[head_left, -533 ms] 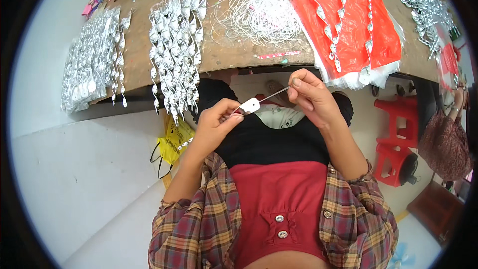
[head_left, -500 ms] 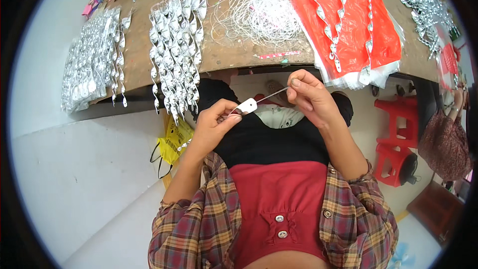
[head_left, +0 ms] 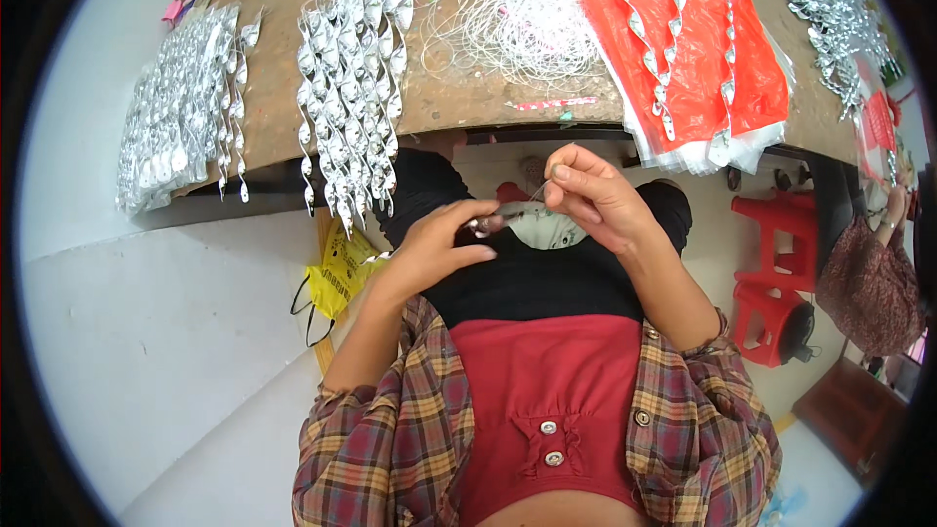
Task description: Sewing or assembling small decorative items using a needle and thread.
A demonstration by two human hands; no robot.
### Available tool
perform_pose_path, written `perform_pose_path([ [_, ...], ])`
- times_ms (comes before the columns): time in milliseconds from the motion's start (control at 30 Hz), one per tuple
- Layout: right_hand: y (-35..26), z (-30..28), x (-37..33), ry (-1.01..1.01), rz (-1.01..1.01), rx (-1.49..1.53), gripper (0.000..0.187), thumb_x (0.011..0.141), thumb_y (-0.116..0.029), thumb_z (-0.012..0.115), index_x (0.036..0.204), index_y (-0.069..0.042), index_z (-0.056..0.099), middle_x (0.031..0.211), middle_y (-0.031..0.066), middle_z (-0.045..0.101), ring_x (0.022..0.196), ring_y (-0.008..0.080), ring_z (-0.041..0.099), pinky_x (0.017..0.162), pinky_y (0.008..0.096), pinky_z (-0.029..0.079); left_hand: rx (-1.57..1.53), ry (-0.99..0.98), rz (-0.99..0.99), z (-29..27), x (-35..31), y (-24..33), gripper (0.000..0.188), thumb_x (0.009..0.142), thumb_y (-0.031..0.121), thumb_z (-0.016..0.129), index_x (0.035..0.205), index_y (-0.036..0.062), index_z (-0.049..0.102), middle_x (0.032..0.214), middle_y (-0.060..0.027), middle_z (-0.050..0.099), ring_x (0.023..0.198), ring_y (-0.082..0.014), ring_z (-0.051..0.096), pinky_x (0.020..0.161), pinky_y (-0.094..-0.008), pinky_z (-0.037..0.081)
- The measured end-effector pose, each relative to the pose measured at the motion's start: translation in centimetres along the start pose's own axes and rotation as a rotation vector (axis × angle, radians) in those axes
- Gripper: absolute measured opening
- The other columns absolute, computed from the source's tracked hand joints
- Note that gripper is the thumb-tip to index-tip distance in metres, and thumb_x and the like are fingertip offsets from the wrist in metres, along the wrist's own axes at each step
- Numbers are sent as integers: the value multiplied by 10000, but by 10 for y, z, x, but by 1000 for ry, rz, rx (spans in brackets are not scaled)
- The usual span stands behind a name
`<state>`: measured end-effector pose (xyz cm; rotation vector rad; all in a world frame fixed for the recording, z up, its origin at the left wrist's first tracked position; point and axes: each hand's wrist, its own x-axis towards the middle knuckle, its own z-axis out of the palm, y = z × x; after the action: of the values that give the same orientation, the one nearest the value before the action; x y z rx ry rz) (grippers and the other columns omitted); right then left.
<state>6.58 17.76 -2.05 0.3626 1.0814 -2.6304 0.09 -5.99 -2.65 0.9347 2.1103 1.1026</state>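
My right hand point(head_left: 597, 197) pinches a thin cord point(head_left: 539, 193) between thumb and fingertips, above my lap. The cord runs down toward a small shiny spiral strip point(head_left: 488, 224), smeared by motion, near the fingers of my left hand point(head_left: 437, 246). The left thumb and forefinger are spread apart, and the strip lies in the gap by them. Whether the other left fingers touch it is hidden. On the table edge ahead hangs a bunch of silver twisted strips point(head_left: 353, 102).
Across the brown table point(head_left: 459, 117) lie bagged silver strips point(head_left: 176, 122), a tangle of white cord point(head_left: 537, 29) and a red plastic bag point(head_left: 698, 68) with several strips on it. A yellow bag point(head_left: 342, 278) stands below left. Red stools point(head_left: 776, 244) are at right.
The left thumb and forefinger have parted from the pale flat end of the strip, which is now blurred. My right hand has shifted slightly left with the cord.
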Motion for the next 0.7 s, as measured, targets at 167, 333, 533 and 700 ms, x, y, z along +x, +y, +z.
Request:
perform_pose_path([
  [167,-5,5,-4,-64,76,-97,94,903,-169,560,913,-75,557,739,45,610,476,23,406,529,151,354,-460,34,41,17,42,24,277,890,140,572,1127,1,538,1006,-43,606,934,-97,562,820,-237,432],
  [333,-14,1,-10,68,-34,-231,116,895,-156,574,918,-46,544,742,52,601,786,116,596,745,238,466,-628,-6,-21,22,47,31,167,918,103,524,1027,-12,576,776,-26,588,672,-82,561,630,-219,464],
  [533,-22,5,-9,151,-138,-257,157,880,-125,573,1026,-75,543,719,19,619,459,-3,346,411,142,235,-620,16,-110,11,37,40,147,904,90,544,972,-24,608,754,-36,596,608,-72,557,566,-197,457],
  [700,-25,5,-5,188,-158,-495,217,886,-121,559,1089,-44,544,770,14,628,518,21,429,466,168,344,-661,55,-176,7,34,41,143,891,106,568,945,-19,614,726,-40,600,576,-65,539,539,-187,436],
])
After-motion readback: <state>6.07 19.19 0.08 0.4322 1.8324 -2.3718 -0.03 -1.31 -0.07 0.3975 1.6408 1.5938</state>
